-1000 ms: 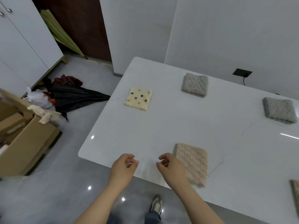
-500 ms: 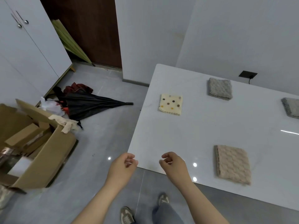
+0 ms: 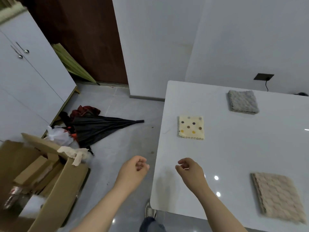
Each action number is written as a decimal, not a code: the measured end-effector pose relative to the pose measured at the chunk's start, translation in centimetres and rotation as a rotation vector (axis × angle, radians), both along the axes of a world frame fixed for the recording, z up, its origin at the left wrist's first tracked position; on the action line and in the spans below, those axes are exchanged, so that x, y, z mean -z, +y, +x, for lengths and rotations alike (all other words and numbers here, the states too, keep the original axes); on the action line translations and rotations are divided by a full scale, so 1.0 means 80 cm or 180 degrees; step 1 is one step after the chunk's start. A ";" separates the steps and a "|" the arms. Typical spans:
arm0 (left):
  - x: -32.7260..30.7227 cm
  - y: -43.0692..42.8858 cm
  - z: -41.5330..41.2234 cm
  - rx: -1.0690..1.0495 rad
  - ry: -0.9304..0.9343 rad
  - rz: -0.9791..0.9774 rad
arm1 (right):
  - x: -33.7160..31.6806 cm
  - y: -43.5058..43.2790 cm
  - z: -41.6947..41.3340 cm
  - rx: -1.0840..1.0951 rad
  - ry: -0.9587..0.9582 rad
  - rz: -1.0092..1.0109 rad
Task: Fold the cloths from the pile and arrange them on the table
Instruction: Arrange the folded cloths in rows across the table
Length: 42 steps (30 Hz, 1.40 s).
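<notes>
Three folded cloths lie on the white table (image 3: pixel 234 158): a cream dotted cloth (image 3: pixel 191 127) near the left edge, a grey cloth (image 3: pixel 242 102) behind it, and a beige cloth (image 3: pixel 276 196) at the near right. My left hand (image 3: pixel 133 169) hangs over the floor just left of the table's corner, fingers loosely curled and holding nothing. My right hand (image 3: pixel 189 169) hovers over the table's near left corner, also loosely curled with nothing in it. A cream cloth (image 3: pixel 76 154) hangs over the flap of an open cardboard box (image 3: pixel 41 178) on the floor at the left.
A black folded umbrella (image 3: pixel 102 128), a red item and a white plastic bag (image 3: pixel 58 136) lie on the grey floor by white cabinets (image 3: pixel 28 81). A brown door (image 3: pixel 83 36) stands behind. My shoe (image 3: pixel 150 211) shows beside the table's corner.
The view has swung left, away from the table toward the cardboard box. Both hands have kept their loose curl and hold nothing; my left hand is now over the floor.
</notes>
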State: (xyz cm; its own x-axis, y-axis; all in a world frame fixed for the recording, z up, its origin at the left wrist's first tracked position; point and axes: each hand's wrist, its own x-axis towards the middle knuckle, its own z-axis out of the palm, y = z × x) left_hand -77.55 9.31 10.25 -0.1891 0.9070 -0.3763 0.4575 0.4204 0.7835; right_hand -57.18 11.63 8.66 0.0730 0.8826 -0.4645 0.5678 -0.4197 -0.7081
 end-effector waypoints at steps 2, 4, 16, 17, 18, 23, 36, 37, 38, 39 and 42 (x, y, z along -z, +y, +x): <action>-0.003 0.025 -0.014 0.0046 0.0117 -0.0011 | -0.001 0.021 -0.010 0.0110 0.0011 -0.0007; -0.005 0.051 -0.023 0.0079 0.0124 0.0006 | -0.003 0.041 -0.015 0.0166 0.0008 -0.0013; 0.003 0.180 -0.025 0.1052 0.0103 -0.0116 | 0.000 0.092 -0.017 0.1106 -0.0176 -0.0076; 0.004 0.193 -0.028 0.1172 0.0104 -0.0112 | 0.001 0.094 -0.021 0.1214 -0.0197 -0.0076; 0.004 0.205 -0.031 0.1292 0.0099 -0.0101 | 0.000 0.097 -0.027 0.1307 -0.0238 -0.0083; 0.000 0.265 -0.060 0.1861 0.0058 -0.0043 | 0.004 0.111 -0.077 0.1831 -0.0330 -0.0130; 0.013 0.379 -0.071 0.3026 0.0298 -0.0052 | 0.015 0.133 -0.134 0.2902 -0.0332 -0.0219; 0.014 0.387 -0.062 0.3114 0.0329 -0.0037 | 0.017 0.137 -0.131 0.2982 -0.0328 -0.0210; 0.015 0.396 -0.053 0.3192 0.0361 -0.0018 | 0.020 0.142 -0.126 0.3050 -0.0322 -0.0202; 0.017 0.407 -0.043 0.3259 0.0382 -0.0007 | 0.024 0.149 -0.122 0.3111 -0.0314 -0.0199; 0.022 0.438 -0.014 0.3478 0.0365 0.0021 | 0.035 0.171 -0.105 0.3271 -0.0262 -0.0210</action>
